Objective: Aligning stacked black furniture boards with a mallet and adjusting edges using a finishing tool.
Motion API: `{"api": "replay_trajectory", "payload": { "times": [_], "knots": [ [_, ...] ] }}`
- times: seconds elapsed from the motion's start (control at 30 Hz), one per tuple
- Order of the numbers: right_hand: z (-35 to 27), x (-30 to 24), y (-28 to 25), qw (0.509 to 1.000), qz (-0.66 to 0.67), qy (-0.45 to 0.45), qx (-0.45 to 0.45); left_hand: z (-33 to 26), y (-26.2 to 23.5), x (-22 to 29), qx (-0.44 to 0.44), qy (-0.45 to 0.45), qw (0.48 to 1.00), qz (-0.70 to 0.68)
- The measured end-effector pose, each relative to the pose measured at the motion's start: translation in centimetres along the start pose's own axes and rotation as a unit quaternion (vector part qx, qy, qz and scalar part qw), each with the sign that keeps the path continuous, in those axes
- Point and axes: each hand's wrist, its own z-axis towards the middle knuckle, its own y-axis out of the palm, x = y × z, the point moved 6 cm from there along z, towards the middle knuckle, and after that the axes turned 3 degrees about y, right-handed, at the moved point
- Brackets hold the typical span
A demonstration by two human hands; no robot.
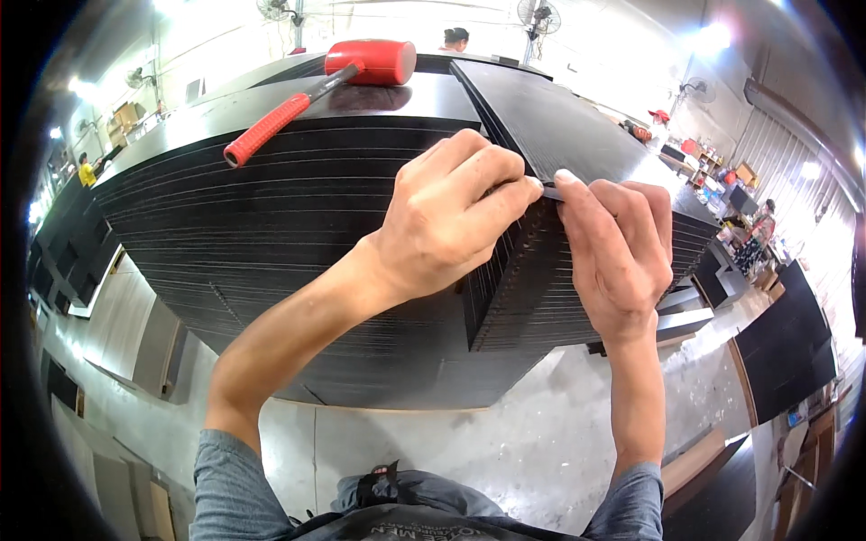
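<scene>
My left hand (448, 209) and my right hand (622, 242) meet at the near corner of a stack of black panels (573, 122). Both are closed in a pinch, thumbs and fingers nearly touching. Between the fingertips sits a small thin dark strip (552, 193), too little of it showing to tell its kind. A second, wider stack of black panels (298, 194) stands to the left, its layered edges facing me. On top of it lies a red rubber mallet (382, 63), the ribbed red handle pointing toward me over the edge.
Grey concrete floor (424, 442) lies below the stacks. Dark panels (783, 347) lean at the right, and pale boards (126, 316) stand at the left. People (762, 224) are farther off, at the right, left and back. A fan (539, 16) stands at the far wall.
</scene>
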Motion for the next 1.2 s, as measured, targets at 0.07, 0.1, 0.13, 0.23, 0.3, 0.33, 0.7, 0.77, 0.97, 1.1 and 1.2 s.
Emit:
{"api": "replay_trajectory", "payload": {
  "times": [0.07,0.1,0.13,0.23,0.3,0.33,0.7,0.77,0.97,1.1,1.2],
  "knots": [
    [-0.1,0.1,0.4,1.0,0.003,0.005,-0.017,0.1,-0.1,0.0,0.001,0.001,1.0,0.001],
    [-0.1,0.1,0.6,1.0,0.004,0.005,-0.018,0.1,-0.2,0.0,0.001,0.003,1.0,0.001],
    [-0.1,0.0,0.6,1.0,0.005,0.0,-0.014,0.1,-0.2,-0.2,0.001,0.001,1.0,0.001],
    [-0.5,-0.5,1.0,1.0,0.014,0.0,-0.002,-0.3,-0.4,0.1,0.013,0.014,1.0,0.005],
    [-1.2,-1.0,1.0,1.0,0.02,0.004,0.003,-0.7,-0.2,0.4,-0.007,-0.011,1.0,-0.004],
    [-1.5,-1.2,1.0,1.0,0.021,0.013,-0.01,-1.0,-0.3,0.6,-0.007,-0.013,1.0,-0.002],
    [-0.4,-1.5,1.5,0.999,0.024,0.027,-0.032,-1.4,-0.8,-0.3,0.008,0.007,1.0,0.005],
    [-1.7,-2.2,1.6,0.999,0.019,0.026,-0.04,-2.8,-0.5,0.6,-0.008,-0.015,1.0,-0.014],
    [-1.8,-3.0,1.0,0.997,0.014,0.035,-0.074,-2.9,-0.7,1.1,0.01,-0.008,0.999,-0.048],
    [1.0,-1.7,0.6,0.998,0.0,0.009,-0.054,-0.2,-0.9,-0.2,0.008,0.018,0.999,-0.025],
    [-1.5,-2.7,1.6,0.998,0.014,0.015,-0.056,-2.8,-0.6,0.7,-0.012,-0.003,0.999,-0.033]
  ]
}}
